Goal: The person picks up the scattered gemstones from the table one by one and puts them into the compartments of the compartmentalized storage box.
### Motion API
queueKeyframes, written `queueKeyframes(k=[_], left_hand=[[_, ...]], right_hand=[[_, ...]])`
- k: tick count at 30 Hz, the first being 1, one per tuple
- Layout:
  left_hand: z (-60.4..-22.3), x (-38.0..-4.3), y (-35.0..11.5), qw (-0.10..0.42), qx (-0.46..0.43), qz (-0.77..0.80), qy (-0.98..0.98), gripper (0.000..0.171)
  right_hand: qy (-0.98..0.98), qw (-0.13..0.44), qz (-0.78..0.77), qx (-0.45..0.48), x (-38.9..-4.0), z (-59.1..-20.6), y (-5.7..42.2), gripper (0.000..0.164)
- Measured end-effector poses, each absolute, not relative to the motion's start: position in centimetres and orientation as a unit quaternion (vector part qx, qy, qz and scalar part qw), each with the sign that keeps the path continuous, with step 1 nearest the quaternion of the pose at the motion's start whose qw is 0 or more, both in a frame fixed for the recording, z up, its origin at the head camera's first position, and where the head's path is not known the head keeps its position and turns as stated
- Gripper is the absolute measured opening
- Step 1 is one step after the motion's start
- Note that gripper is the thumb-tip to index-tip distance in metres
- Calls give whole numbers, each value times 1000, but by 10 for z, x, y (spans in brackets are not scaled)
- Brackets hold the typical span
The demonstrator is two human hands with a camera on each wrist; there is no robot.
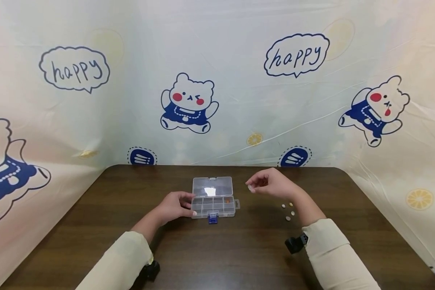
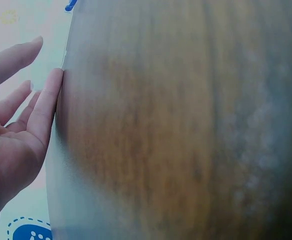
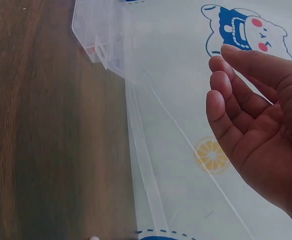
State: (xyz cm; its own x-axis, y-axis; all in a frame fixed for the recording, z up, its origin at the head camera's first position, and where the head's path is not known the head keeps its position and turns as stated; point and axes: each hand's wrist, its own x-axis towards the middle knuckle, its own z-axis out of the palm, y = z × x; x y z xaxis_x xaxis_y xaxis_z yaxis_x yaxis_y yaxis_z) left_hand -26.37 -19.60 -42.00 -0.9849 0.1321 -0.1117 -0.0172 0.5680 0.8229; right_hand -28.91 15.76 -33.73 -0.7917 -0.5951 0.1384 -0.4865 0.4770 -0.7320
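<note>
An open clear plastic compartment box [image 1: 213, 206] lies on the table, its lid [image 1: 212, 186] tipped back and a blue latch [image 1: 212, 219] at its front. My left hand [image 1: 175, 207] holds the box's left end, thumb near the front corner and fingers by the hinge. The left wrist view shows that hand [image 2: 21, 125] with bent, spread fingers, the box out of sight. To the right of the box, my raised right hand [image 1: 272, 182] pinches a small whitish rounded piece [image 1: 251, 188] between thumb and fingertips. Something small and orange [image 1: 227, 200] lies in a back right compartment.
Several small white and yellowish pieces [image 1: 288, 218] lie scattered on the dark wooden table [image 1: 217, 249], beside the right forearm. A printed cloth [image 1: 239, 80] hangs behind the table and along its sides. A hanging tab [image 1: 237, 204] sticks out from the box's right end.
</note>
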Motion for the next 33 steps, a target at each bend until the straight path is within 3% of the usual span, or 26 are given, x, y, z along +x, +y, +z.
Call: queueKeyframes(k=[33], left_hand=[[-424, -266, -198, 84, 43, 469, 878, 62]], right_hand=[[852, 90, -405, -321, -295, -349, 123, 14]])
